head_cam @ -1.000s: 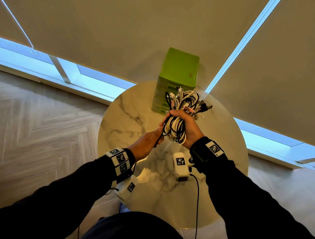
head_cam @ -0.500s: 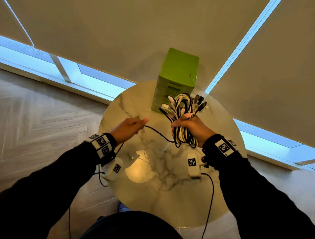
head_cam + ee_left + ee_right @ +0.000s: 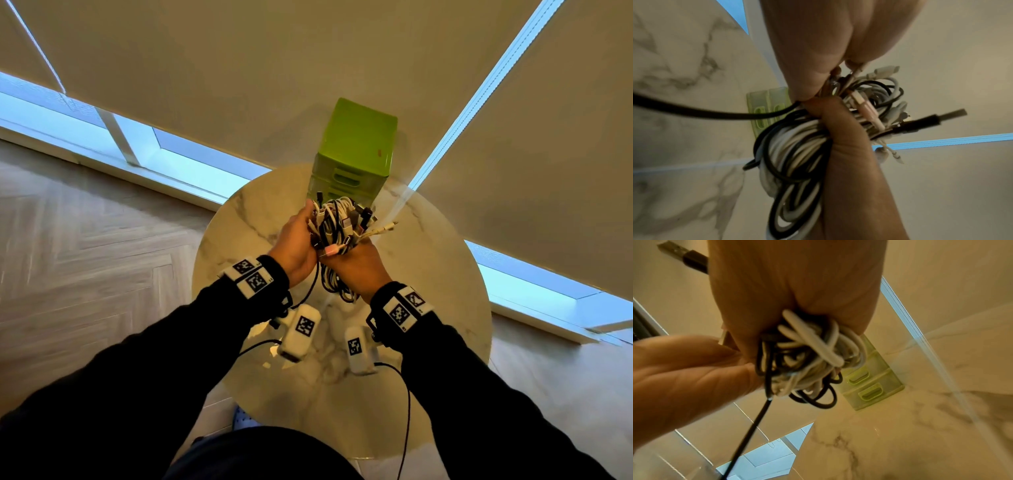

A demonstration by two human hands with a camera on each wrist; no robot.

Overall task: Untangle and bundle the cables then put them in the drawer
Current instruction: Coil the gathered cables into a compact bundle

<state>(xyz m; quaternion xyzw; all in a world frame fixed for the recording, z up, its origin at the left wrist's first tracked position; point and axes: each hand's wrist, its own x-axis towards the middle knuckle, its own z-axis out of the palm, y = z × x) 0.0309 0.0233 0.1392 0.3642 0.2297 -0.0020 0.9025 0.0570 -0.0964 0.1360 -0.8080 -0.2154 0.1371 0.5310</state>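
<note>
Both hands meet over a round marble table (image 3: 239, 219); the right hand (image 3: 356, 267) is clenched around the middle of a bundle of cables (image 3: 337, 222), black and white loops hanging below the fist and plug ends fanning out above it; the bundle is held in the air, clear of the tabletop, just in front of a green drawer unit (image 3: 356, 144). The left hand (image 3: 296, 243) lies against the left side of the bundle, fingers curled in among the plugs; in the left wrist view a single black cable (image 3: 694, 112) leaves the point where the two hands touch and runs off to the side, apparently pinched by the left fingers, though the exact grip is hidden.

Step in hand, as judged: bundling, with the loose black cable being wound round the gathered loops to bind them; the untangling looks largely done, since the cables lie in rough coils, and the stowing is not yet begun.

The next move likely calls for the free length to be carried round the bundle under light tension while the right fist holds firm; a slack grip could let the loops spring apart.

Containers: the drawer unit stands at the far edge of the table; its visible drawers (image 3: 869, 386) are all closed, handles facing the person; their contents cannot be seen; one must be pulled open before the bundle goes in.
</note>
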